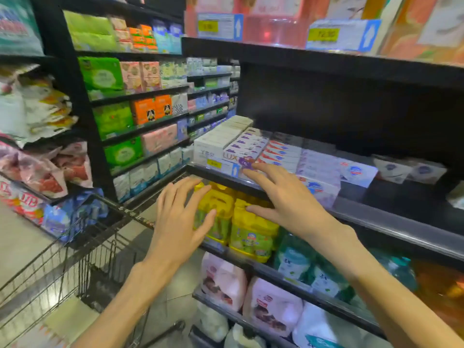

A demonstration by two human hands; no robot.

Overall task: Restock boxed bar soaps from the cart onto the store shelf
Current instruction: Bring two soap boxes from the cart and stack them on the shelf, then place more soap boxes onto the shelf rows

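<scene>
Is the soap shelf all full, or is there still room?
Still room. Soap boxes fill the left part of the shelf, but its right side shows bare dark space with only a few boxes.

We see boxed bar soaps (247, 146) packed in tight rows on the store shelf (391, 214): white boxes at left, purple-printed Lux boxes beside them, red-and-white ones next (lettering blurred), then pale boxes with blue shields lying looser toward the right. The wire cart (75, 249) stands lower left.
</scene>
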